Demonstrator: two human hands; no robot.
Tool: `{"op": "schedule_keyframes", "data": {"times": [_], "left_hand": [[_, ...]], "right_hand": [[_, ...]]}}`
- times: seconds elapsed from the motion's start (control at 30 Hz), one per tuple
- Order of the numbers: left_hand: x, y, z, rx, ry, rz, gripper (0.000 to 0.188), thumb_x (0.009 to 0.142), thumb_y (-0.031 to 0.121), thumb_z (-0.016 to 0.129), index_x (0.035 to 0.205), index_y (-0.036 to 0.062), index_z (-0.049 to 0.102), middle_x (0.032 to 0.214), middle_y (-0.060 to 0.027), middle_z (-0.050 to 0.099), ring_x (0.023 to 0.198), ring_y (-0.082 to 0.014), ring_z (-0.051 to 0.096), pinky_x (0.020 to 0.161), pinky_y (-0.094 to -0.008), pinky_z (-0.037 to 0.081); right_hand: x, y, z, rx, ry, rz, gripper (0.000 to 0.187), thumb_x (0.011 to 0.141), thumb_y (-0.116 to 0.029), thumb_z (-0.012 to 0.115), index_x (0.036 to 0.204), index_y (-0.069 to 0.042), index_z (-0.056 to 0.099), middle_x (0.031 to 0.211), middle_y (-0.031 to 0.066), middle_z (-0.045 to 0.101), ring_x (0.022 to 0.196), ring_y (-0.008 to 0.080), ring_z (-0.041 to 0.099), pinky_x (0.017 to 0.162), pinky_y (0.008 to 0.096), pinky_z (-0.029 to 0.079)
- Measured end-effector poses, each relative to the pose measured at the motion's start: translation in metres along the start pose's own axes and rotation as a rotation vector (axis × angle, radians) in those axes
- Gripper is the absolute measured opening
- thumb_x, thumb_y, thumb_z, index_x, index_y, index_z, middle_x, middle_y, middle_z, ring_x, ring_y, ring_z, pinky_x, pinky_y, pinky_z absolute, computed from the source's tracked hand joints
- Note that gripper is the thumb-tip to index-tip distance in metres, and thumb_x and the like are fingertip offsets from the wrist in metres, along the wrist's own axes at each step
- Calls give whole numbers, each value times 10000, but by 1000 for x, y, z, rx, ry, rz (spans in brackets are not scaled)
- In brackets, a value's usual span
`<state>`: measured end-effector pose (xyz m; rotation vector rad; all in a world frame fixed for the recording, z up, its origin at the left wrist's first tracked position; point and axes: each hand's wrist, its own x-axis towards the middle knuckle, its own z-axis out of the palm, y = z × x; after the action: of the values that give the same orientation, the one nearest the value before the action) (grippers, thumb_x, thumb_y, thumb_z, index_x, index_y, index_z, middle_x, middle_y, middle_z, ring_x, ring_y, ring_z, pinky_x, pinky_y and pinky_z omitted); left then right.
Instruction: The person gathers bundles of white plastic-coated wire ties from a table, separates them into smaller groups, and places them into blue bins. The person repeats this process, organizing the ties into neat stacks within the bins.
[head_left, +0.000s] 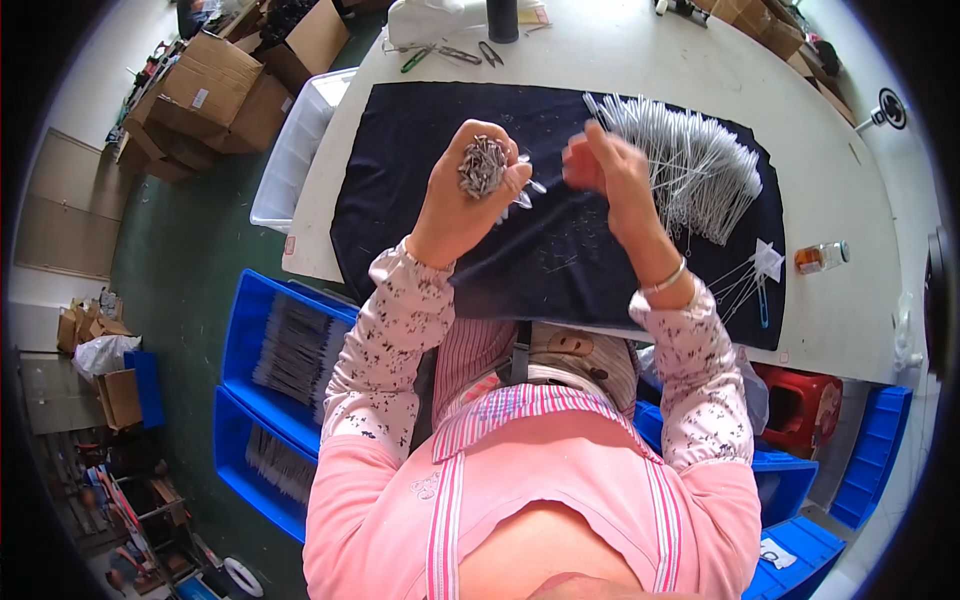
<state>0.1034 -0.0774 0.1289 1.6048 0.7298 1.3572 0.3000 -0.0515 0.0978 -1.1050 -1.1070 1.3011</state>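
From where I stood, the left hand [455, 207] had its grip wrapped firmly round a thick bundle [482, 168] of thin pieces, fingers curled about the far side and thumb pressed against the right. The bundle stood steeply on end in that fist, its long axis running up toward the wearer's eyes, so that the packed grey ends faced upward while a few clear, pale tips [537, 187] poked out past the thumb, on the side toward the other hand. The right hand [613, 172] hung across from it, bent-fingered and blurred; I could not tell whether its grip was spread or pinching anything. What counted was the gap: the bundle lay straight to the left of the right hand, the two well apart with dark cloth [560, 275] between them. The right hand was much the nearer to the big pile of pale wire-like pieces [692, 165], which spread just beyond it to the right, slanting away from the left fist. Nearer the wearer than the pile lay a white star-shaped piece [768, 261] with thin wires trailing from it, and a slim blue tool [764, 308]. Past the cloth, on the bare tabletop [850, 190], stood a small amber bottle [822, 257] at the right, and at the far left edge lay green-handled snips [415, 61].
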Motion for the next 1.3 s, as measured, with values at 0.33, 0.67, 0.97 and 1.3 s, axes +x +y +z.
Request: {"op": "schedule_keyframes", "data": {"times": [0.33,0.67,0.97,1.3], "left_hand": [[-51,-14,36,827,-546,532,263,614,89,720,820,203,602,1256,-29,476,1274,-286,328,1106,-537,132],[-87,-34,18,-31,-113,-318,956,685,188,787,1417,40,189,1436,-186,228,1342,-310,275,1043,-430,320],[-104,-76,27,-317,-22,-717,332,742,39,720,1042,13,578,742,-43,636,599,-109,593,472,-215,435],[-116,-86,34,-551,184,-702,352,759,-9,653,1094,40,557,856,-61,621,599,-119,579,494,-257,460]], "right_hand": [[-56,48,6,845,-519,405,432,955,-356,490,1196,-4,557,1035,91,627,902,124,623,769,254,532],[-31,76,30,549,-291,189,249,801,-50,691,1020,-23,577,898,54,625,772,133,612,692,268,506],[-48,75,45,300,-193,-144,307,938,-176,533,1172,21,527,979,56,601,869,100,547,776,240,454],[-52,84,50,39,193,-158,178,925,-182,604,979,-13,595,826,-25,599,692,15,496,595,182,412]]}}
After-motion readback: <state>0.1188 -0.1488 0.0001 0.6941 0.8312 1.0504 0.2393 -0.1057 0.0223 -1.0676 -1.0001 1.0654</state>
